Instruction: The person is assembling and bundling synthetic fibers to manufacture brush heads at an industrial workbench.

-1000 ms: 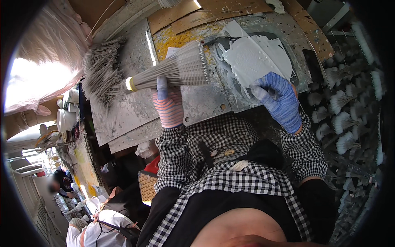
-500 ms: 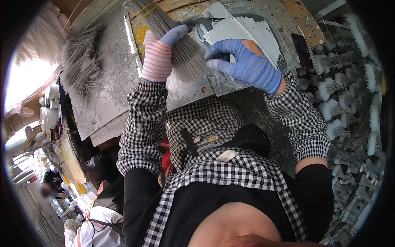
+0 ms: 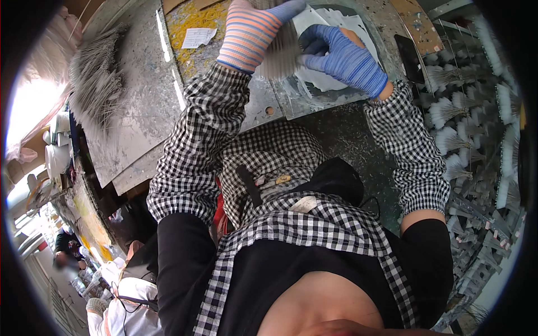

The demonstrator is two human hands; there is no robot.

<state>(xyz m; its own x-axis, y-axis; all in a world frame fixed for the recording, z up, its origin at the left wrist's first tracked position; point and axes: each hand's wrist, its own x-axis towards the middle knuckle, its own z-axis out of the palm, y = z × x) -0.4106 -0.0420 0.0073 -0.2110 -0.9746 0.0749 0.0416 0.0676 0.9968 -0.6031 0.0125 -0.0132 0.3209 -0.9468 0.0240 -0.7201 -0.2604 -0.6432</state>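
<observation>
My left hand (image 3: 252,33), in an orange-striped glove with a blue thumb, is closed around a thick bundle of thin grey strands (image 3: 283,53). The bundle's cut ends point down toward the table's near edge, and its top runs out of the picture. My right hand (image 3: 350,61), in a blue knitted glove, sits just right of the bundle. Its fingers curve and a gap shows between thumb and forefinger, with nothing visible in it. Beneath and behind it lies a sheet smeared with pale grey paste (image 3: 319,78) on the table.
Loose grey strands (image 3: 98,84) lie heaped on the metal tabletop (image 3: 145,112) at the left. Yellow rubber bands (image 3: 196,19) and a paper slip (image 3: 198,38) are at the back. A dark phone (image 3: 409,59) rests at the right edge. Racks of finished tufts (image 3: 448,123) stand beyond it.
My left hand has moved up and to the right with the bundle, which now hangs more upright and blurred, over the smeared sheet's left side. My right hand has risen slightly, fingers still curved.
</observation>
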